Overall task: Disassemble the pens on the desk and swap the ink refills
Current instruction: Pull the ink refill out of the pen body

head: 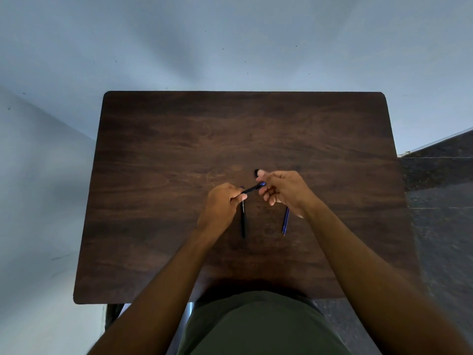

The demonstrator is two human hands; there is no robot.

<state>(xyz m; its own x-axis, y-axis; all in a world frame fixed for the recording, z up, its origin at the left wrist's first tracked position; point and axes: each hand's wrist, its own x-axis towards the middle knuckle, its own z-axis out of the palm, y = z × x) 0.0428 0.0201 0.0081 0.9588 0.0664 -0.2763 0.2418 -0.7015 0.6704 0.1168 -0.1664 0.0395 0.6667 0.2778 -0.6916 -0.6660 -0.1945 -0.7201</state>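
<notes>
Both hands pinch one black pen piece (252,188) w/ a blue tip: left hand (222,206) grips low, right hand (279,187) grips top. Black barrel (243,219) & blue piece (285,221) lie on desk (179,149). Swap prob. about halfway.

A black pen part (249,190) is held above the desk (163,162), tilted, its lower-left end in the left hand (221,206) and its upper-right end, which shows blue (262,184), at the fingers of the right hand (284,192). A black pen barrel (243,221) with white lettering lies flat on the desk, lengthwise toward the person, below the left hand. A blue pen part (285,222) lies flat to its right, partly hidden by the right hand. A small dark piece (256,172) sits just beyond the right fingertips; its identity cannot be determined.
</notes>
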